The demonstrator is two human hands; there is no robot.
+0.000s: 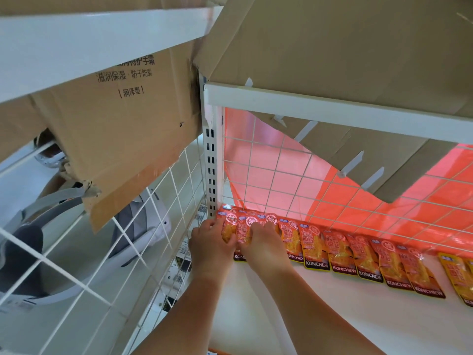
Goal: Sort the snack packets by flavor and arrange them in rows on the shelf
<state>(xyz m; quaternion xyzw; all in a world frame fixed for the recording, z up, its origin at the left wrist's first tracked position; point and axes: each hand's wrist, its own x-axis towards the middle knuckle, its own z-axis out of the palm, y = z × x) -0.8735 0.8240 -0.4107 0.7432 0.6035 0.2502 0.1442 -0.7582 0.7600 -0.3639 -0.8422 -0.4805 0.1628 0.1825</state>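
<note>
1. Closely paired at the far left corner, the left hand (pixel 212 243) pinches the leftmost orange foil snack packet (pixel 228 233), thumb across its face.
2. Just right, the right hand (pixel 263 243) lies with bent fingers on the next packets (pixel 249 221); gripping or only pressing, I cannot tell.
3. From there a row of overlapping orange packets (pixel 337 249) runs rightward along the far edge of the white shelf board (pixel 332 316), against the white wire mesh (pixel 248 162).

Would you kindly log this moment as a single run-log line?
stage: arranging row | left hand: grips leftmost packets | right hand: rests on them, grip unclear | row: overlapping along shelf back, by wire grid
</note>
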